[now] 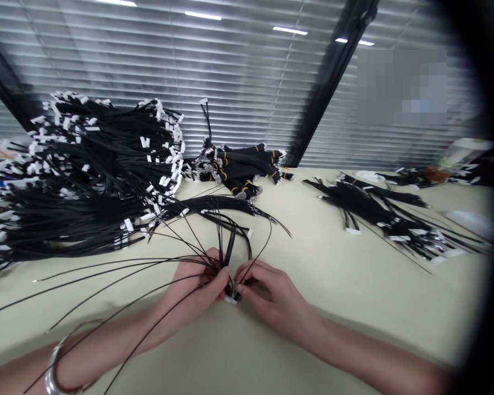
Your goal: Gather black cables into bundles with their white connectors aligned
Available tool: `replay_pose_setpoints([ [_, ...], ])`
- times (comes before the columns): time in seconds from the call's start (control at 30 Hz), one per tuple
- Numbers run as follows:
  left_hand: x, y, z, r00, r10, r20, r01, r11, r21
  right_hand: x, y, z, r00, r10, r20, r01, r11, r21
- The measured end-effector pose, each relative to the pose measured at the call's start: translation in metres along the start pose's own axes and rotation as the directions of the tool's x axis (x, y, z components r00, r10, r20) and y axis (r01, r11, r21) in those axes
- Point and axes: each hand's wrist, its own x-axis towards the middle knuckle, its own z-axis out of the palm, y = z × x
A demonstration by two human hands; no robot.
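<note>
My left hand (200, 285) and my right hand (271, 293) meet at the middle of the pale table (321, 263). Both pinch a small white connector (231, 297) with thin black wires (226, 241) running out of it. The wires loop up and away toward the back. Other loose black wires (107, 291) trail left across my left forearm, which wears a silver bracelet (55, 365).
A large heap of black wire harnesses with white connectors (86, 175) fills the left. Tied bundles with yellow bands (242, 164) lie at the back centre. Another pile of harnesses (379, 214) sits right. Window blinds (230, 71) stand behind the table.
</note>
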Motion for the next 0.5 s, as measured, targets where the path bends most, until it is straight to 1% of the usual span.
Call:
replay_pose_setpoints([
  [0.13,-0.0005,0.0009,0.0001,1.000,0.009,0.009,-0.009,1.000,0.018,0.0006,0.0000,-0.0003,1.000,-0.002,0.013,0.002,1.000,-0.024],
  [0.27,-0.0020,0.0033,-0.0012,0.999,0.018,0.035,-0.019,0.999,0.033,-0.0004,-0.0012,0.0016,0.999,-0.024,0.036,0.027,0.996,-0.090],
  [0.33,-0.0025,0.0042,-0.0024,0.999,0.029,0.044,-0.032,0.996,0.078,-0.0015,-0.0018,0.0038,0.997,-0.064,0.052,0.070,0.989,-0.129],
  [0.43,-0.0025,0.0043,-0.0045,0.999,0.038,0.021,-0.041,0.979,0.200,-0.0019,-0.0023,0.0063,0.987,-0.145,0.064,0.154,0.974,-0.166],
  [0.5,-0.0023,0.0039,-0.0053,0.999,0.051,0.004,-0.050,0.973,0.226,-0.0009,-0.0019,0.0059,0.983,-0.177,0.052,0.184,0.965,-0.188],
])
